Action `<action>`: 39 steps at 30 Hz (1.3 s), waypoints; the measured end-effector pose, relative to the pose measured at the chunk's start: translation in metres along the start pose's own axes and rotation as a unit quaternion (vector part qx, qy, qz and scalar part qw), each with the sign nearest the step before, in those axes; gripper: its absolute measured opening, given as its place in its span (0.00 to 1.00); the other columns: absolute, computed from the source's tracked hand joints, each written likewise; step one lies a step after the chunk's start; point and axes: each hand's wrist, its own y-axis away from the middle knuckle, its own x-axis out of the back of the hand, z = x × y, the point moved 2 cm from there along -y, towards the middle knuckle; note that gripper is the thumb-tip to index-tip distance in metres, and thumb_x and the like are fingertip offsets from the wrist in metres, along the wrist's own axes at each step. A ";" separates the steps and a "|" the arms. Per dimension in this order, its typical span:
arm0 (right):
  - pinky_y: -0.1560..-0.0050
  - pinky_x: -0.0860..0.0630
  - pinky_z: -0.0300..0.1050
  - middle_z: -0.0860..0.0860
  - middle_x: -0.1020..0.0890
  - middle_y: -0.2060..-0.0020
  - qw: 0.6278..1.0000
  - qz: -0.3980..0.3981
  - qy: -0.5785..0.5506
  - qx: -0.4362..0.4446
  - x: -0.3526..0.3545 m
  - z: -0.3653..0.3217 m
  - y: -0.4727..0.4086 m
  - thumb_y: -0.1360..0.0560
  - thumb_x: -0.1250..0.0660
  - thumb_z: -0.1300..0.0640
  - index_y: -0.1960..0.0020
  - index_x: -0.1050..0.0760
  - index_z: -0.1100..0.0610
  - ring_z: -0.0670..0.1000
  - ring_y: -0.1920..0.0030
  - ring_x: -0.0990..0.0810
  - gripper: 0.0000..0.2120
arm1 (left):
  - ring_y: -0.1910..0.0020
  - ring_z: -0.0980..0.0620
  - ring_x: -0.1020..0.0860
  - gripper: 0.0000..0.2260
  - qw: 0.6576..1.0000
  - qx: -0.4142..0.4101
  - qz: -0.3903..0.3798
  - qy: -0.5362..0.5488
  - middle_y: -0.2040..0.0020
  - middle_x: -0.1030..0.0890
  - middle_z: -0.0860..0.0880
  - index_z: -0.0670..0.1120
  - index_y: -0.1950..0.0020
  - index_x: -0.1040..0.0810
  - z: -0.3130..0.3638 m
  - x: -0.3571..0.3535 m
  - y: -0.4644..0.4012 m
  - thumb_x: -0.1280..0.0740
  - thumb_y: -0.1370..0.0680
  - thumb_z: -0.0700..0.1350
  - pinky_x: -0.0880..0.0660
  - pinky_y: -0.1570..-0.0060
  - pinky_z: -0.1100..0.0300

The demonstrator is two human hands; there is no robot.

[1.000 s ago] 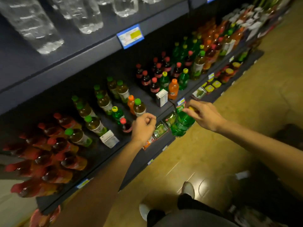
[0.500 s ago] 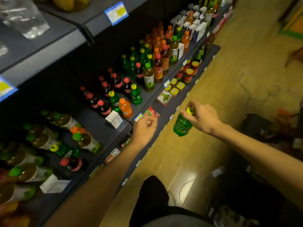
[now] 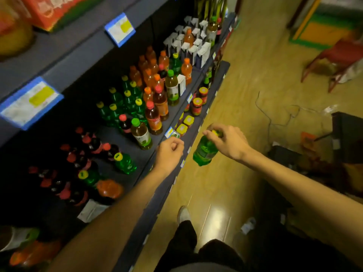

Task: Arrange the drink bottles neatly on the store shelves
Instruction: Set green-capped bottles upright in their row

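Note:
My right hand (image 3: 229, 141) grips a green soda bottle (image 3: 204, 151) by its yellow cap, and the bottle hangs over the floor just off the shelf's front edge. My left hand (image 3: 169, 151) is curled into a loose fist at the edge of the dark shelf (image 3: 141, 152), with nothing visible in it. On that shelf stand several green bottles with yellow caps (image 3: 127, 101), orange bottles (image 3: 149, 67), red-capped dark cola bottles (image 3: 82, 152) and a green-capped tea bottle (image 3: 141, 134). Another green bottle (image 3: 124, 162) stands alone near the front.
A lower shelf (image 3: 214, 85) sticks out further and carries jars (image 3: 197, 106) and yellow-lidded tubs (image 3: 185, 124). Blue price tags (image 3: 31, 102) hang from the upper shelf. White cartons (image 3: 192, 46) stand at the far end. A red stool (image 3: 339, 55) and dark boxes (image 3: 284, 154) sit on the wooden floor.
The view has shifted right along the shelf. My right hand still carries the green bottle, now farther along the aisle. My left fist has stayed at the shelf edge.

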 end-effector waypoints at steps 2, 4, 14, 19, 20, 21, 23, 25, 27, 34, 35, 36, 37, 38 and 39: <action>0.55 0.23 0.51 0.51 0.17 0.58 0.999 -0.007 -0.039 -0.006 0.004 0.004 -0.027 0.27 0.37 0.36 0.55 0.25 0.45 0.56 0.55 0.20 0.13 | 0.66 0.49 0.22 0.05 1.000 0.006 -0.002 0.010 0.68 0.21 0.46 0.46 0.58 0.23 0.005 -0.004 -0.026 0.35 0.23 0.39 0.27 0.62 0.57; 0.55 0.24 0.49 0.50 0.19 0.60 0.998 -0.019 -0.062 -0.008 0.004 0.008 -0.050 0.29 0.32 0.38 0.56 0.25 0.46 0.54 0.58 0.21 0.12 | 0.68 0.52 0.23 0.04 1.000 0.020 0.006 0.004 0.69 0.22 0.48 0.45 0.58 0.22 0.003 -0.004 -0.047 0.35 0.23 0.39 0.28 0.63 0.58; 0.53 0.25 0.50 0.57 0.18 0.53 0.985 -0.173 0.005 0.023 -0.020 0.035 -0.177 0.34 0.27 0.58 0.43 0.26 0.56 0.60 0.51 0.21 0.20 | 0.60 0.49 0.23 0.04 0.987 0.097 0.110 -0.065 0.61 0.19 0.46 0.43 0.55 0.20 0.003 0.005 -0.133 0.35 0.24 0.40 0.32 0.62 0.61; 0.59 0.24 0.53 0.57 0.18 0.56 0.958 -0.230 0.089 0.145 -0.030 0.047 -0.244 0.32 0.28 0.51 0.43 0.31 0.53 0.63 0.54 0.20 0.21 | 0.52 0.42 0.22 0.06 0.950 0.152 0.237 -0.137 0.51 0.20 0.43 0.45 0.48 0.22 0.021 0.015 -0.168 0.35 0.23 0.44 0.25 0.55 0.52; 0.60 0.24 0.53 0.58 0.18 0.56 0.951 -0.233 0.107 0.174 -0.028 0.049 -0.255 0.31 0.29 0.50 0.42 0.32 0.54 0.63 0.53 0.20 0.22 | 0.50 0.41 0.22 0.08 0.940 0.158 0.266 -0.145 0.48 0.21 0.43 0.46 0.46 0.23 0.025 0.015 -0.173 0.35 0.24 0.44 0.25 0.54 0.50; 0.60 0.25 0.52 0.58 0.18 0.56 0.942 -0.236 0.125 0.204 -0.026 0.052 -0.266 0.30 0.29 0.49 0.41 0.32 0.54 0.63 0.53 0.20 0.22 | 0.49 0.40 0.23 0.11 0.930 0.172 0.289 -0.148 0.44 0.24 0.42 0.46 0.43 0.24 0.028 0.015 -0.178 0.35 0.24 0.44 0.24 0.53 0.48; 0.61 0.30 0.50 0.58 0.17 0.55 0.920 -0.234 0.171 0.265 -0.021 0.052 -0.285 0.28 0.32 0.46 0.39 0.33 0.56 0.63 0.51 0.20 0.23 | 0.46 0.38 0.24 0.18 0.916 0.217 0.301 -0.155 0.37 0.30 0.42 0.46 0.35 0.29 0.029 0.015 -0.188 0.34 0.25 0.44 0.24 0.51 0.47; 0.62 0.36 0.48 0.57 0.17 0.54 0.899 -0.229 0.207 0.311 -0.016 0.050 -0.301 0.26 0.34 0.43 0.39 0.34 0.56 0.61 0.51 0.19 0.23 | 0.43 0.38 0.26 0.25 0.913 0.242 0.269 -0.185 0.33 0.34 0.42 0.47 0.28 0.36 0.025 0.014 -0.199 0.34 0.25 0.44 0.25 0.51 0.48; 0.62 0.37 0.48 0.56 0.17 0.54 0.887 -0.228 0.218 0.336 -0.013 0.050 -0.311 0.25 0.37 0.41 0.40 0.34 0.56 0.61 0.50 0.19 0.22 | 0.40 0.38 0.27 0.28 0.917 0.253 0.221 -0.216 0.32 0.35 0.42 0.49 0.26 0.39 0.019 0.012 -0.208 0.34 0.24 0.45 0.26 0.48 0.48; 0.67 0.37 0.47 0.55 0.20 0.63 0.899 -0.242 0.162 0.327 -0.016 0.053 -0.329 0.23 0.38 0.41 0.47 0.35 0.56 0.62 0.57 0.20 0.18 | 0.45 0.36 0.26 0.21 0.912 0.253 0.215 -0.241 0.38 0.32 0.40 0.44 0.33 0.34 0.004 0.002 -0.219 0.35 0.24 0.40 0.27 0.50 0.48; 0.67 0.35 0.48 0.54 0.22 0.64 0.905 -0.247 0.143 0.316 -0.018 0.053 -0.332 0.24 0.38 0.42 0.48 0.36 0.55 0.62 0.58 0.21 0.18 | 0.46 0.36 0.26 0.19 0.912 0.250 0.221 -0.241 0.39 0.32 0.40 0.43 0.34 0.34 0.004 0.002 -0.221 0.35 0.24 0.39 0.28 0.51 0.48; 0.67 0.33 0.49 0.54 0.22 0.64 0.910 -0.256 0.124 0.301 -0.021 0.052 -0.334 0.24 0.37 0.42 0.49 0.36 0.55 0.62 0.59 0.21 0.17 | 0.47 0.36 0.25 0.17 0.912 0.247 0.225 -0.238 0.40 0.32 0.39 0.42 0.36 0.33 0.005 0.002 -0.221 0.36 0.24 0.39 0.29 0.52 0.49; 0.67 0.30 0.51 0.54 0.22 0.64 0.917 -0.264 0.102 0.283 -0.023 0.050 -0.335 0.25 0.36 0.42 0.50 0.35 0.55 0.62 0.58 0.21 0.17 | 0.48 0.36 0.25 0.16 0.913 0.245 0.227 -0.234 0.41 0.31 0.39 0.42 0.37 0.32 0.007 0.001 -0.221 0.36 0.24 0.39 0.30 0.54 0.51; 0.65 0.28 0.52 0.55 0.21 0.63 0.923 -0.269 0.078 0.264 -0.026 0.048 -0.337 0.25 0.35 0.43 0.50 0.35 0.55 0.62 0.58 0.22 0.17 | 0.49 0.37 0.25 0.15 0.915 0.244 0.230 -0.226 0.42 0.31 0.40 0.41 0.39 0.31 0.008 0.000 -0.219 0.36 0.24 0.39 0.32 0.56 0.53; 0.64 0.27 0.53 0.55 0.21 0.63 0.928 -0.271 0.057 0.250 -0.028 0.045 -0.338 0.26 0.34 0.43 0.51 0.34 0.54 0.62 0.58 0.22 0.16 | 0.50 0.37 0.25 0.14 0.917 0.240 0.233 -0.215 0.42 0.30 0.40 0.41 0.40 0.30 0.008 -0.002 -0.216 0.35 0.25 0.39 0.33 0.57 0.55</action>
